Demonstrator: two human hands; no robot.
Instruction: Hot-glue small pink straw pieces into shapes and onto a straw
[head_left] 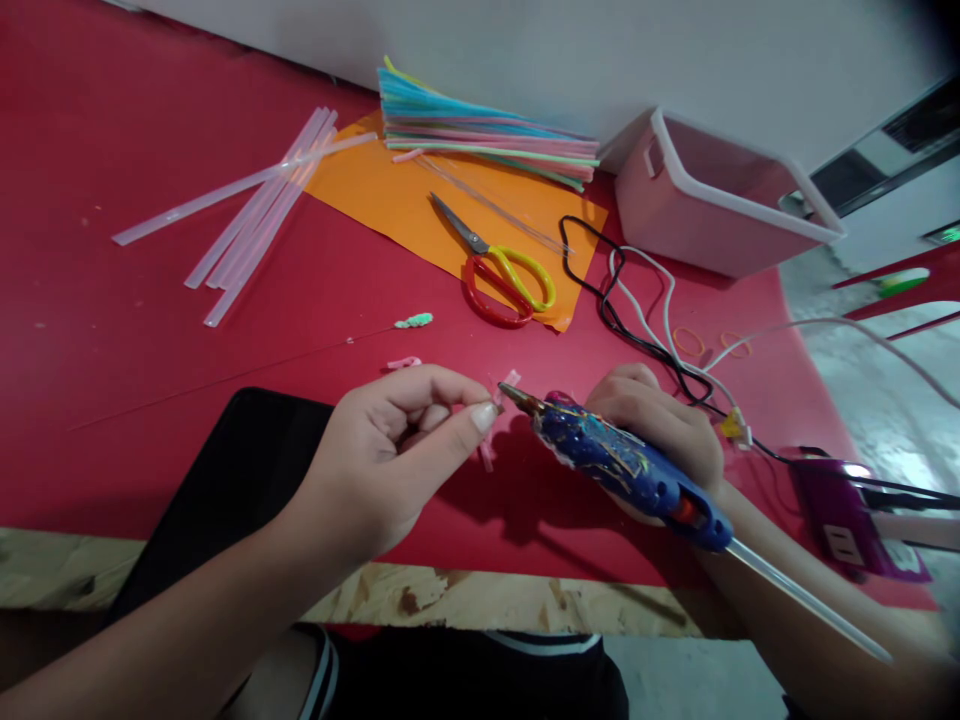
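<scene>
Between thumb and forefinger, my left hand [409, 450] pinches a small pink piece [487, 450], probably pipe cleaner, mostly hidden by the fingertips. My right hand [660, 425] is wrapped round a blue glue gun [607, 455], its nozzle pointing left at the pink piece, touching it or very close. A clear glue stick [810, 600] sticks out of the gun's rear. Just beyond my left hand lie a short pink bent piece [405, 363] and a thin stem with a fuzzy green tip [414, 321].
Scissors [499, 265] lie partly on orange paper [360, 190], near a pipe cleaner bundle [487, 130]. Glue sticks [262, 210] are at left, a pink bin [690, 220] at back right. Cables run to a purple power strip [847, 520]. A black phone-like slab [225, 480] lies under my left arm.
</scene>
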